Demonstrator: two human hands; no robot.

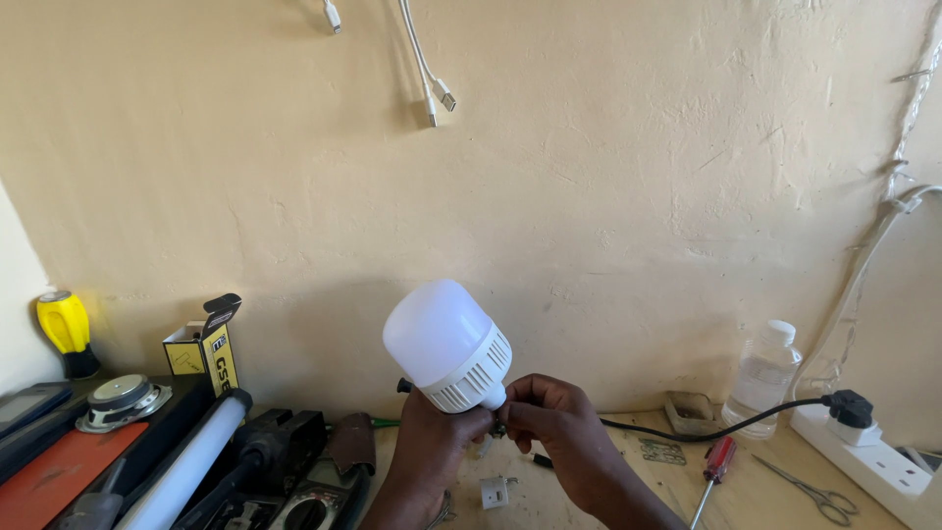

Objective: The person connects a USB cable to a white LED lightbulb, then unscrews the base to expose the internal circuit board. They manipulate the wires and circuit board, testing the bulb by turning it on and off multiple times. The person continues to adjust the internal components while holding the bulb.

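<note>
Left hand [432, 442] grip clenched on white LED bulb [447, 345] at vented collar; right hand [561, 424] grip pinching bulb base. Dome above grip; red-handled screwdriver [714, 469] right, on surface [628, 496].

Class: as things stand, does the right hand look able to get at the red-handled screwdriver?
Probably yes, once freed. The right hand is pinching the base of the bulb; the screwdriver lies just to its right on bare bench, with only a black cord nearby.

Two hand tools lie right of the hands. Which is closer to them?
The red-handled screwdriver, lying just past the right hand that grips the white bulb. The small metal scissors lie farther right, by the white power strip.
</note>
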